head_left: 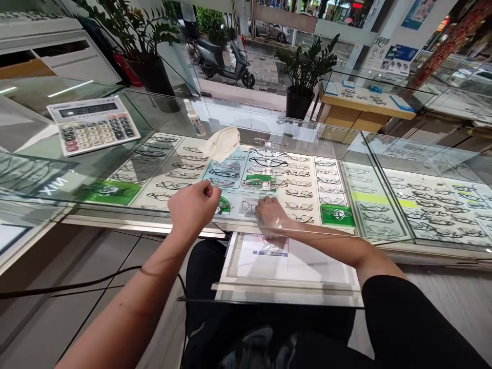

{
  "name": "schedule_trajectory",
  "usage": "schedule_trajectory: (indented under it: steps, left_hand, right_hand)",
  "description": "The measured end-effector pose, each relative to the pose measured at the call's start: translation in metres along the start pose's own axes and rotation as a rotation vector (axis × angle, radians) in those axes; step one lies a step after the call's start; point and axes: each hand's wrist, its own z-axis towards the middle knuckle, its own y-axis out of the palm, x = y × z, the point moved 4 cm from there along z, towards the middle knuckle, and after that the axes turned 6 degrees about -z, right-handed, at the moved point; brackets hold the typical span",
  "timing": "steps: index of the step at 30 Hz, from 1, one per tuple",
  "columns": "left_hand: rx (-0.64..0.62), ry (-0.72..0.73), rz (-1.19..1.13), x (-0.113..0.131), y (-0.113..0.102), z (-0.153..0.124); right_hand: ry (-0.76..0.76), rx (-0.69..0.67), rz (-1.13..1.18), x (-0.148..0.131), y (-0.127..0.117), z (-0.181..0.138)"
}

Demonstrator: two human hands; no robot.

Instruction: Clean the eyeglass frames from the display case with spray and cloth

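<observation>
Clear glass topped table [126,218], eyewear rows [300,192] beneath. Left hand [195,205], left of centre: fingers curled into fist, contents hidden. Right hand [271,212] lay beside spectacles [249,207], frame centre; grip could not be told. Light touch seemed wisest.

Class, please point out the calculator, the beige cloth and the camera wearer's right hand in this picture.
Calculator [94,130]: head view, on its keypad.
Beige cloth [223,145]: head view, on the middle of its crumpled surface.
Right hand [271,212]: head view, on the back of the hand.
</observation>
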Motion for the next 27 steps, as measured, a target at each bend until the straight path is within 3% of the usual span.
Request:
schedule_trajectory:
  steps: [4, 8, 10, 12, 15, 18, 21, 27]
  left_hand:
    - [0.020, 0.041, -0.055, -0.001, 0.003, -0.002]
    - [0.037, 0.162, -0.248, 0.003, -0.007, -0.009]
    - [-0.097, 0.288, -0.418, 0.012, -0.019, -0.020]
    - [-0.308, 0.451, -0.543, 0.028, -0.036, -0.039]
    - [-0.570, 0.655, -0.562, 0.050, -0.062, -0.073]
    - [-0.744, 0.698, -0.490, 0.056, -0.073, -0.097]
    - [-0.871, 0.632, -0.360, 0.044, -0.070, -0.105]
    - [-0.787, 0.526, -0.211, 0.008, -0.068, -0.097]
  right_hand:
    - [-0.085, -0.119, -0.020, -0.061, -0.011, -0.046]
    - [-0.159, -0.211, -0.062, -0.094, -0.048, -0.080]
    - [-0.192, -0.185, -0.093, -0.103, -0.071, -0.089]
    - [-0.244, -0.116, -0.127, -0.111, -0.094, -0.092]
    - [-0.388, -0.047, -0.168, -0.122, -0.114, -0.090]
    - [-0.495, 0.051, -0.009, -0.133, -0.118, -0.079]
    - [-0.509, 0.139, 0.216, -0.144, -0.109, -0.060]
    - [-0.494, 0.120, 0.218, -0.171, -0.081, -0.011]
